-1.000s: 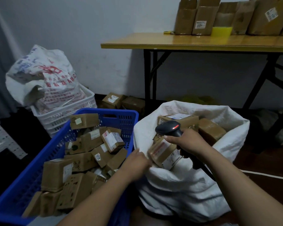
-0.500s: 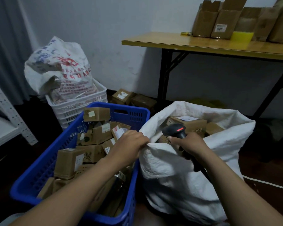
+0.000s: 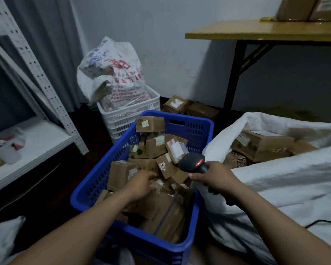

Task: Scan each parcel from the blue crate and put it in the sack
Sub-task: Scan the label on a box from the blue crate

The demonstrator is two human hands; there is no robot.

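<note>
Nearest in, the left forearm runs up from the lower left, and the left hand (image 3: 141, 183) is down inside the blue crate (image 3: 96, 180), right in the middle of the heap. Its fingers curl over a small brown parcel (image 3: 163, 188) lying just under the fingertips. There's blur there, so whether they've actually closed on it I can't tell.

Across to the right hand (image 3: 213, 178), which is wrapped tight round the handle of the black barcode scanner (image 3: 192, 162), hovering over the crate's right wall. The scanner's nose aims to the upper left, with a red light glowing on top. A labelled parcel (image 3: 177, 150) sits just beyond it, tilted, label face up.

The crate's long axis runs from bottom centre up toward the middle of the frame, and brown parcels lie in it at all angles. One box (image 3: 149, 124) perches level at the far-left corner, long side along the far rim. The crate's right wall presses against the white sack (image 3: 275, 188), whose mouth gapes at the right, a big carton (image 3: 264, 144) lying inside.

Left of the crate, a strip of dark floor (image 3: 69, 169) separates it from the white shelf unit (image 3: 33, 144). Beyond are a white crate (image 3: 130, 115) carrying a printed bag (image 3: 113, 73), floor cartons (image 3: 176, 104), and a wooden table (image 3: 256, 32) in the upper right.
</note>
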